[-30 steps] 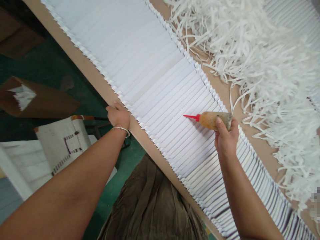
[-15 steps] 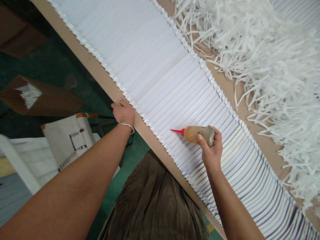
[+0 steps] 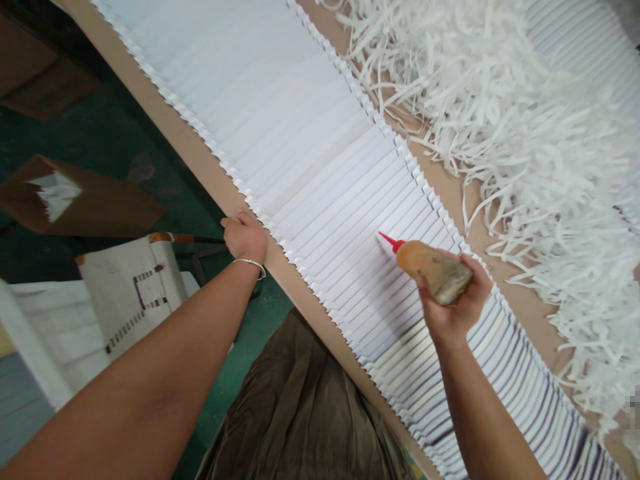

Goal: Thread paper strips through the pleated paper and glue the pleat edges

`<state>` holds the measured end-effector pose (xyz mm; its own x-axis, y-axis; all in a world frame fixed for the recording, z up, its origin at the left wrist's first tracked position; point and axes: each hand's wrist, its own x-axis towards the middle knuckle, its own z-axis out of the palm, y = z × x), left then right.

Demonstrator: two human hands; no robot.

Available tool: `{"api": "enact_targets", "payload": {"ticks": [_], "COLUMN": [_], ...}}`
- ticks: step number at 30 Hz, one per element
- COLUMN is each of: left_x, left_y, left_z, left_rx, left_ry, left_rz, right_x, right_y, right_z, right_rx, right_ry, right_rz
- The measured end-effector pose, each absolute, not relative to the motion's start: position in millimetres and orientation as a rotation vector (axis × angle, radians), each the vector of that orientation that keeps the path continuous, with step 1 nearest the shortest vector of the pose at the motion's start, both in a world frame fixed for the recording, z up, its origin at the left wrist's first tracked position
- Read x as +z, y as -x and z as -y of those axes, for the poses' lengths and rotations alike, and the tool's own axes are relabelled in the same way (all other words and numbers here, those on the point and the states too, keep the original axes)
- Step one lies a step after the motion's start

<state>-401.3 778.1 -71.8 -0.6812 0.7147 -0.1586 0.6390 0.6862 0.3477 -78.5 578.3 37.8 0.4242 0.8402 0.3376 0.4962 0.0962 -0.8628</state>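
Note:
My right hand (image 3: 460,303) is wrapped round a squeeze bottle (image 3: 434,268), yellowish and stained, with a red pointed nozzle. The nozzle tip points up and left, over a long row of overlapping white strips (image 3: 330,193) laid side by side; whether it touches them I cannot tell. At the near side of the table (image 3: 287,267), my left hand (image 3: 245,237) grips the brown edge, its thumb side on top and some fingers hidden underneath. A thin bracelet circles the left wrist.
A heap of loose white shredded strips (image 3: 475,100) lies along the far side of the table, with more laid strips (image 3: 575,47) beyond. On the floor at left are a cardboard box (image 3: 110,203), a cloth-covered stool (image 3: 125,287) and a white frame (image 3: 35,340).
My right hand has moved right across the strips with the bottle, which is now turned more towards the upper left. My left hand stays on the table edge. The view has shifted slightly.

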Motion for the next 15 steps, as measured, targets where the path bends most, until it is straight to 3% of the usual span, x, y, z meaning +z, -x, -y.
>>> {"api": "enact_targets", "payload": {"ticks": [3, 7, 15], "left_x": [-70, -69, -69], "left_y": [401, 402, 404], "left_z": [-778, -778, -778], "left_rx": [0.384, 0.361, 0.325], "left_ry": [-1.053, -1.085, -1.114], "left_rz": [-2.625, -2.625, -2.614], "right_x": [44, 33, 9], "right_y": [40, -9, -34], "right_z": [-619, -675, -714], "right_rx": [0.269, 0.467, 0.533], "right_ry": [1.679, 1.51, 1.49], "right_rz": [0.893, 0.53, 0.503]}}
